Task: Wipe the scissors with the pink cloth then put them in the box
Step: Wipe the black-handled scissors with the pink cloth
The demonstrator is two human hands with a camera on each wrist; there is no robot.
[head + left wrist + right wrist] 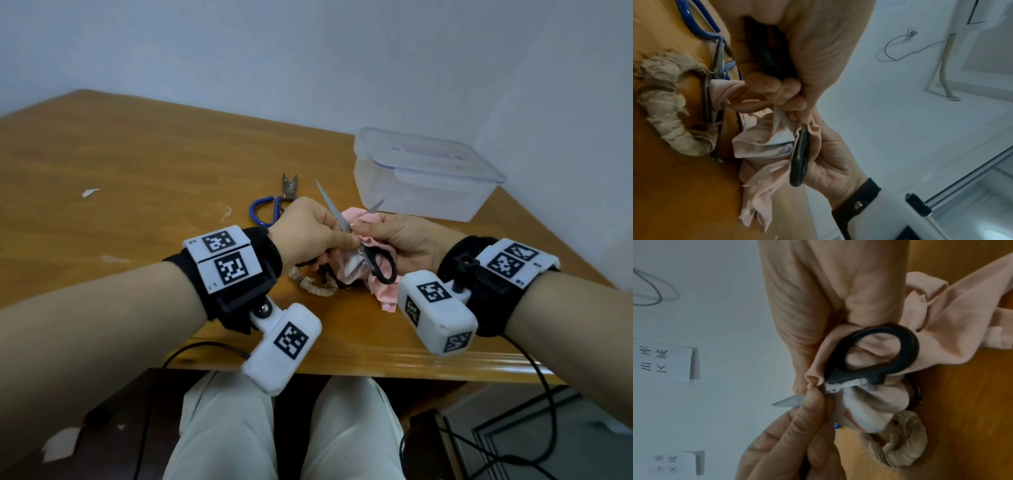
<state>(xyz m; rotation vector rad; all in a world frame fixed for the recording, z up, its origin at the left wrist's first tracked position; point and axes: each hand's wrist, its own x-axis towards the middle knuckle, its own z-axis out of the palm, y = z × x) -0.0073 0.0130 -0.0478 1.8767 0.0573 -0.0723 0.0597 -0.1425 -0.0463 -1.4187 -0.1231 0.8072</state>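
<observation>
While spread open above the worktop (144, 161), black-handled scissors (378, 265) pinched near the pivot by left hand (308, 233), fingers curled. Right hand (411, 240) bunching pink cloth (383, 294) round 1 blade, grip holding cloth. Lidded clear box (421, 174) well apart, behind.

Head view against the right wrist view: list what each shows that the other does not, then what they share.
Only the head view shows the clear plastic box with its lid on, the blue-handled scissors behind the left hand, and both blades of the black-handled scissors spread open.

Only the right wrist view shows paper signs on the wall and the black handle loop close up, cloth bunched through it.

Both show the pink cloth, the right hand holding it, the beige scrunchie and the wooden table.
</observation>
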